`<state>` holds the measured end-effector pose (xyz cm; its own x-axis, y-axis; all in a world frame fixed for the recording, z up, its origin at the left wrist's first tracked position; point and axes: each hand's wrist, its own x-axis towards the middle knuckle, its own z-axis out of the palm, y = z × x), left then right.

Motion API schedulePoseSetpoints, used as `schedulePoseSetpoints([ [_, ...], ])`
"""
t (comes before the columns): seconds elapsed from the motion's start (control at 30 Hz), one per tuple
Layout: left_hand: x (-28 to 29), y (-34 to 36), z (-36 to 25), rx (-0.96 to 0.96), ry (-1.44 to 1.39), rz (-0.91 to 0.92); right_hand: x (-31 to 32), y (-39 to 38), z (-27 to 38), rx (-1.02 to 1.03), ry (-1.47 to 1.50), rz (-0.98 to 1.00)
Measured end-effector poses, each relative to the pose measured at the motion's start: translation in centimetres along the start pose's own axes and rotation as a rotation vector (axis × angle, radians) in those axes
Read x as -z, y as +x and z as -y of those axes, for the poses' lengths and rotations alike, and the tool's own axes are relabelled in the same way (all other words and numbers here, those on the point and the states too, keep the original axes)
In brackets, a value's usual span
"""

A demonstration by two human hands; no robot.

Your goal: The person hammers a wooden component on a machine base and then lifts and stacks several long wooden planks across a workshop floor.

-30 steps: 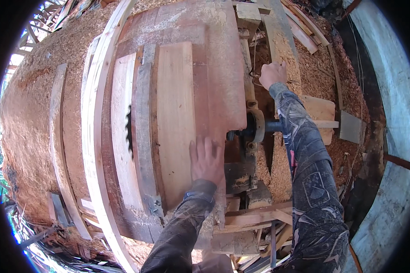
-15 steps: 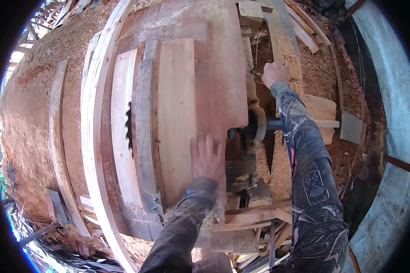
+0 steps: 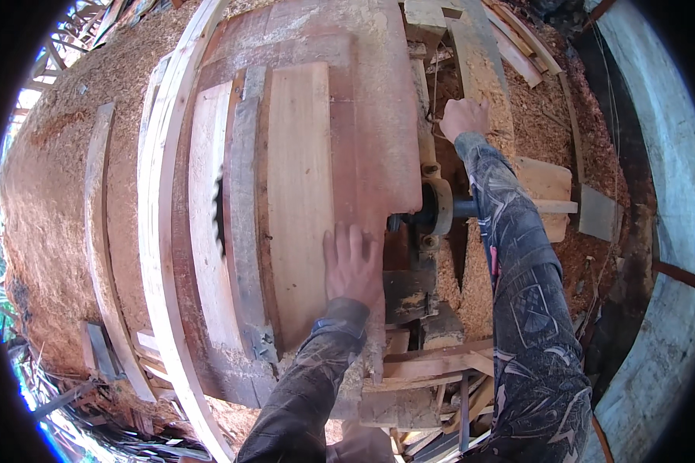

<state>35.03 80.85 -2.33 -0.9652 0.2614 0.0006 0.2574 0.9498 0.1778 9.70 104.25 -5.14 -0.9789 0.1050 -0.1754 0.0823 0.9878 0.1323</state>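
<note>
My left hand (image 3: 353, 266) lies flat, fingers together, on the near right edge of a wide pale plank (image 3: 299, 193) that rests on a reddish saw table (image 3: 371, 92). A toothed circular saw blade (image 3: 218, 214) pokes up through a slot to the left of the plank. My right hand (image 3: 463, 118) reaches far out and rests on a sawdust-covered beam (image 3: 483, 69) beyond the table's right side; whether it grips anything I cannot tell. Both forearms wear dark patterned sleeves.
A dark shaft and pulley (image 3: 440, 207) sit under the table's right edge. A narrower pale board (image 3: 207, 231) lies left of the blade. A long curved rail (image 3: 158, 231) borders the table. Sawdust heaps (image 3: 54, 193) spread left, scrap boards (image 3: 544, 189) right.
My left hand and the plank under it have slid slightly away from me along the table. My right hand stays on the far beam.
</note>
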Motion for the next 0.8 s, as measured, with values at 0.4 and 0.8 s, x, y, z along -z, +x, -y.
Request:
schedulePoseSetpoints([
  [0.4,0.8,0.5,-0.2,-0.039,0.022,-0.023,-0.4,0.2,0.4,-0.006,-0.035,0.020],
  [0.8,1.1,-0.1,0.1,-0.010,0.039,0.036,-0.7,-0.4,-0.2,-0.057,0.121,-0.067],
])
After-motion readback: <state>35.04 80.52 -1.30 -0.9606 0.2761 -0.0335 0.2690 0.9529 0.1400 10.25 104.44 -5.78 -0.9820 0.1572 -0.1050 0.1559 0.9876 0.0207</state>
